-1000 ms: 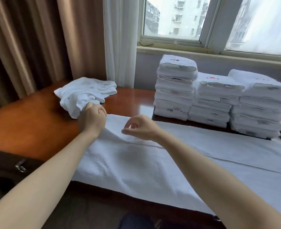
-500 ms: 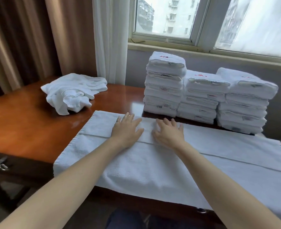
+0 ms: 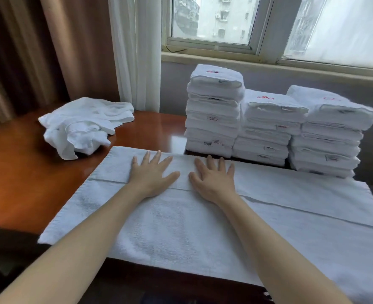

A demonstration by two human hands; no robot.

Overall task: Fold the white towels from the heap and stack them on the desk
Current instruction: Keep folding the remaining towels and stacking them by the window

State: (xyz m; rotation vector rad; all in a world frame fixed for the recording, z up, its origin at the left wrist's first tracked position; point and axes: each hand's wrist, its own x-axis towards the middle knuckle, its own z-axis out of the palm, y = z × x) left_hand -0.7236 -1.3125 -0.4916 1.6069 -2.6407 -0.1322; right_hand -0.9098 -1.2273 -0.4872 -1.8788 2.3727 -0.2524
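Note:
A long white towel (image 3: 181, 222) lies spread flat across the front of the wooden desk (image 3: 21, 183), its far strip folded over toward me. My left hand (image 3: 151, 174) and my right hand (image 3: 213, 177) both press flat on that folded strip, fingers straight and spread, thumbs close together. A small heap of crumpled white towels (image 3: 82, 126) sits at the back left of the desk. Three stacks of folded white towels (image 3: 266, 128) stand side by side at the back, under the window; the left stack is the tallest.
Brown curtains and a white sheer curtain (image 3: 135, 51) hang behind the heap. The window sill (image 3: 269, 64) runs behind the stacks. The towel's near edge hangs over the desk's front edge; a dark drawer front sits at the lower left.
My left hand has left the heap side and my right hand has let go its pinch. Both hands have come down flat on the folded strip, and their fingers have spread wider since.

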